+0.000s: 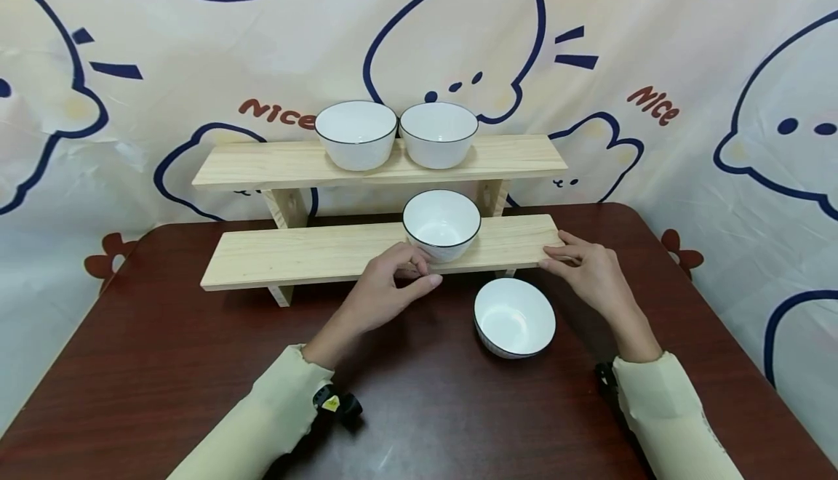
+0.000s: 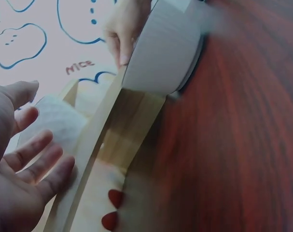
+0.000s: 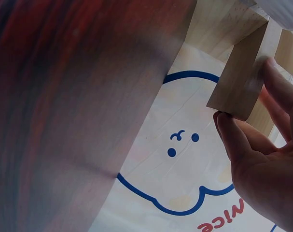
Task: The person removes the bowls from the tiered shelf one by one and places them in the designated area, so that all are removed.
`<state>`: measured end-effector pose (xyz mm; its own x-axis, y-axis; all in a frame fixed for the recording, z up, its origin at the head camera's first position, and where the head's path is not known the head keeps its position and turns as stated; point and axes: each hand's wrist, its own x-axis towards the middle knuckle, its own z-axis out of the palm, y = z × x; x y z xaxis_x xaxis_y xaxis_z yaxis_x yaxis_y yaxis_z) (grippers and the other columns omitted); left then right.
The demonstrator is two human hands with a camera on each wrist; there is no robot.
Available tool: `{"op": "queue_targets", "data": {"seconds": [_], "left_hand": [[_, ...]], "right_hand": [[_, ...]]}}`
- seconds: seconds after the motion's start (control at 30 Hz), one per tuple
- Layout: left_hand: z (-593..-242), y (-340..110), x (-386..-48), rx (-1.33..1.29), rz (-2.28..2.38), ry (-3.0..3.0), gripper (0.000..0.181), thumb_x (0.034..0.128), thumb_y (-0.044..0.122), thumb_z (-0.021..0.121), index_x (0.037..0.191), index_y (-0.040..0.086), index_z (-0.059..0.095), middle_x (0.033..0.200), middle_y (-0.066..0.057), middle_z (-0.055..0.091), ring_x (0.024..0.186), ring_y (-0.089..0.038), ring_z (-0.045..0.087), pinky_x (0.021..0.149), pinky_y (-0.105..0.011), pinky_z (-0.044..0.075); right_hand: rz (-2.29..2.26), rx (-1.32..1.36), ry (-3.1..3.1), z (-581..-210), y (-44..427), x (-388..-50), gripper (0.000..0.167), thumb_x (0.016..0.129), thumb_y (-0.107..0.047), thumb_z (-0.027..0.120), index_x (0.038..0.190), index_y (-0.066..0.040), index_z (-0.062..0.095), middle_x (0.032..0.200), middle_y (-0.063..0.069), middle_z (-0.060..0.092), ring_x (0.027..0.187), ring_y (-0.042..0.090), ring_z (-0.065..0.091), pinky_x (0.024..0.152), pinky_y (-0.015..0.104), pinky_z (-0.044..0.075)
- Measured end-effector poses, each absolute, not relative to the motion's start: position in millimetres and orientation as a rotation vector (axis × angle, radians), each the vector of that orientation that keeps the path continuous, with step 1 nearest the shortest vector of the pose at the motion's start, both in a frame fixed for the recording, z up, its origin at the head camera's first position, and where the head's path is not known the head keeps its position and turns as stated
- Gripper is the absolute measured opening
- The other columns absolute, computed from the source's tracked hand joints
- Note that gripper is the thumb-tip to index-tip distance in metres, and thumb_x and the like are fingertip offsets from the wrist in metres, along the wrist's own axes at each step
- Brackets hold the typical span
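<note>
- Left hand (image 1: 389, 284): fingers loose, grips nothing, 7 o'clock of shelf bowl (image 1: 441, 220)
- Right hand (image 1: 592, 276): pinches lower shelf (image 1: 294, 256), 3 o'clock end
- Table bowl (image 1: 513, 316): 5 o'clock of shelf bowl

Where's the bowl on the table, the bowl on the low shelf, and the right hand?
Table bowl (image 1: 515, 318), head view: white inside.
Low shelf bowl (image 1: 442, 220), head view: white inside.
Right hand (image 1: 593, 274), head view: its back.
</note>
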<state>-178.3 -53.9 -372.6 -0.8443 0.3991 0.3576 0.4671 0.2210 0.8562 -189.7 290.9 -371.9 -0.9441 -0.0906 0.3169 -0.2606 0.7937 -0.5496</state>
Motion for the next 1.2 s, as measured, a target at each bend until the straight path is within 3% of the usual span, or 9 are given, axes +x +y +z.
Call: {"op": "queue_targets", "data": {"seconds": [0.47, 0.67, 0.97, 1.2], "left_hand": [[-366, -68, -195, -0.716, -1.694, -2.319, 0.018, 0.0921, 0.015, 0.077, 0.087, 0.008, 0.062, 0.111, -0.008, 0.056, 0.109, -0.019, 0.056, 0.088, -0.037, 0.056], [-363, -70, -201, -0.674, -1.681, -2.315, 0.017, 0.0926, 0.015, 0.076, 0.096, 0.006, 0.062, 0.116, -0.009, 0.054, 0.112, -0.02, 0.055, 0.089, -0.04, 0.056], [-359, -63, -209, -0.634, -1.643, -2.371, 0.032, 0.0906, 0.019, 0.079, 0.111, 0.006, 0.058, 0.128, -0.01, 0.048, 0.118, -0.022, 0.051, 0.091, -0.041, 0.055], [-358, -60, -216, -0.599, -1.626, -2.409, 0.03, 0.0904, 0.024, 0.079, 0.106, 0.008, 0.059, 0.135, -0.01, 0.044, 0.123, -0.025, 0.05, 0.092, -0.042, 0.054]], "right_hand": [[0.906, 0.262, -2.717, -373, 292, -189, 0.032, 0.089, -0.015, 0.08, 0.114, 0.004, 0.074, 0.142, 0.03, 0.051, 0.118, 0.046, 0.059, 0.077, 0.052, 0.057], [0.903, 0.264, -2.713, -374, 292, -189, 0.033, 0.089, -0.015, 0.08, 0.115, 0.004, 0.073, 0.142, 0.03, 0.051, 0.119, 0.047, 0.058, 0.078, 0.053, 0.057], [0.913, 0.254, -2.706, -374, 292, -189, 0.032, 0.089, -0.015, 0.081, 0.113, 0.004, 0.074, 0.141, 0.03, 0.051, 0.119, 0.047, 0.059, 0.079, 0.053, 0.057], [0.911, 0.256, -2.703, -372, 292, -190, 0.032, 0.089, -0.015, 0.08, 0.114, 0.004, 0.074, 0.141, 0.029, 0.051, 0.119, 0.046, 0.059, 0.077, 0.052, 0.057]]}}
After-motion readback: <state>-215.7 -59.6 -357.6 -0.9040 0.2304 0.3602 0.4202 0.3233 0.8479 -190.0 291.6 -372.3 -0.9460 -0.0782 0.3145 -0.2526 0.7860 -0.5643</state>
